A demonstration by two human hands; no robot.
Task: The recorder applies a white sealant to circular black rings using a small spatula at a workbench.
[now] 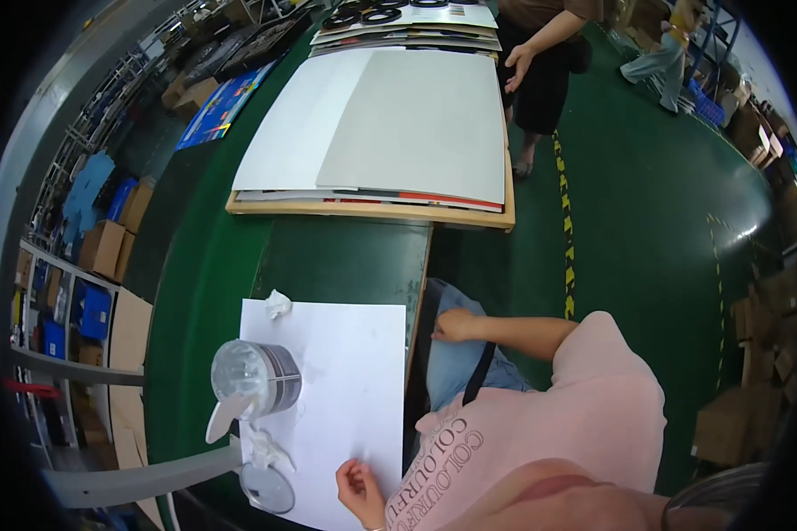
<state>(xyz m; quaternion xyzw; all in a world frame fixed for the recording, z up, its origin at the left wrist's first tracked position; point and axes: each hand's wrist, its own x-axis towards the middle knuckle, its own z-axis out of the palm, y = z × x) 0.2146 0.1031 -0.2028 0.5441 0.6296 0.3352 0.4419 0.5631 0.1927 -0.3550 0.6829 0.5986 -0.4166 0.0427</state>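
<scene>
My left hand [359,492] rests over the near right part of a white sheet [354,389] on the green workbench, its fingers loosely curled with nothing visible in them. Closed on itself, my right hand [454,325] lies on my thigh beside the bench edge. On the sheet's left side is a clear plastic tub [279,376] with a grey label and whitish residue inside. A white flat spatula [228,416] lies across its rim. Below it are crumpled tissue [272,450] and a round clear lid [267,488]. Another crumpled tissue [278,304] sits at the sheet's far edge.
Beyond the sheet, a wooden-edged pallet [372,212] carries stacked pale boards [416,124], with black rings [381,15] farther back. A co-worker's hand [519,66] is beside that stack. Grey bars [150,473] reach in from the left. Cartons [735,425] line the right side.
</scene>
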